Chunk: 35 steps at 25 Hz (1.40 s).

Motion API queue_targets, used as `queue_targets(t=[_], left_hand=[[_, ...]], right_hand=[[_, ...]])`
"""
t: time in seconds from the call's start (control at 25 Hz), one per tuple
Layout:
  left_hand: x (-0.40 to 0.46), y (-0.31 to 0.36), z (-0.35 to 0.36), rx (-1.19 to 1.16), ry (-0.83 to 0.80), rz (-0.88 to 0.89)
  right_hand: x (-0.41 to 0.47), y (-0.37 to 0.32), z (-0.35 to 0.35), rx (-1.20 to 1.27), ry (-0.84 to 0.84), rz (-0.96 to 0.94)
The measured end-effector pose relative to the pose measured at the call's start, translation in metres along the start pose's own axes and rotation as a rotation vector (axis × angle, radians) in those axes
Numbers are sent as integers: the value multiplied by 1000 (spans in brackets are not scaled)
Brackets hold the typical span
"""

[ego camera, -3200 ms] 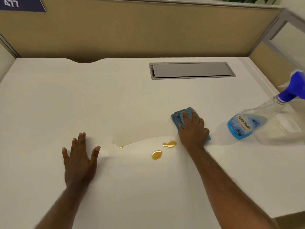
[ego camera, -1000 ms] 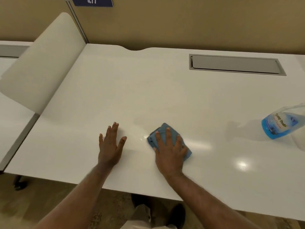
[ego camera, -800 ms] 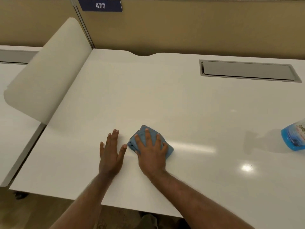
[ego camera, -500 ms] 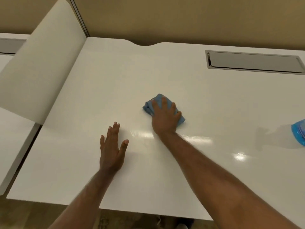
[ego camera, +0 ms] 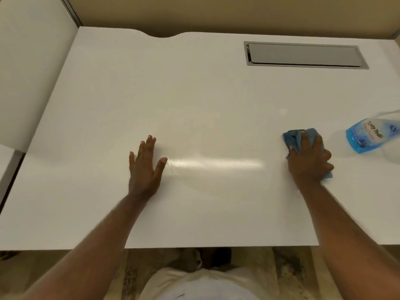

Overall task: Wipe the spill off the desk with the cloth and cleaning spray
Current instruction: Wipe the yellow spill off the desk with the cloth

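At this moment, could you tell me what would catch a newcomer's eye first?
The blue cloth bunched under the right hand, at the right of the white desk. Just beyond it, the blue spray bottle at the right edge. The left hand lies flat, mid-desk.

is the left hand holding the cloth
No, the left hand lies flat and empty on the desk, while the right hand presses the blue cloth.

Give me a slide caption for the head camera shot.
Right hand presses blue cloth on white desk beside spray bottle; left hand flat.
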<state>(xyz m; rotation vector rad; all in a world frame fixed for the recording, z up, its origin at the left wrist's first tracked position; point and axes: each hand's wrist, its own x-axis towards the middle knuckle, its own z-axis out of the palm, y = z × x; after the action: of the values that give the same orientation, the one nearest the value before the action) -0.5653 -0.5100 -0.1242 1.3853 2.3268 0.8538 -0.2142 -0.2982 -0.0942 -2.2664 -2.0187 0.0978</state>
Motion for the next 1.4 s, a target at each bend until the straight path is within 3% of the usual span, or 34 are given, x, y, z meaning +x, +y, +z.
queue_targets(t=[0.2, 0.44, 0.72, 0.84, 0.96, 1.12, 1.24, 1.4], left_hand=[[-25, 19, 13, 40, -15, -33], [-65, 44, 31, 71, -32, -41], [-97, 54, 36, 27, 38, -109], [-99, 56, 40, 31, 55, -106], [-91, 69, 46, 27, 50, -73], [-80, 93, 58, 15, 17, -2], [-73, 104, 67, 20, -4, 28], [-67, 106, 71, 41, -11, 18]], right_hand=[[-57, 28, 7, 59, 40, -74], [-119, 3, 12, 111, -67, -181], [-222, -89, 22, 133, -246, -708], [-212, -87, 27, 158, -300, -783], [-181, -48, 21, 175, -203, -695], [-112, 40, 9, 97, -37, -407], [-72, 100, 6, 47, -28, -214], [-42, 132, 1, 56, 31, -41]])
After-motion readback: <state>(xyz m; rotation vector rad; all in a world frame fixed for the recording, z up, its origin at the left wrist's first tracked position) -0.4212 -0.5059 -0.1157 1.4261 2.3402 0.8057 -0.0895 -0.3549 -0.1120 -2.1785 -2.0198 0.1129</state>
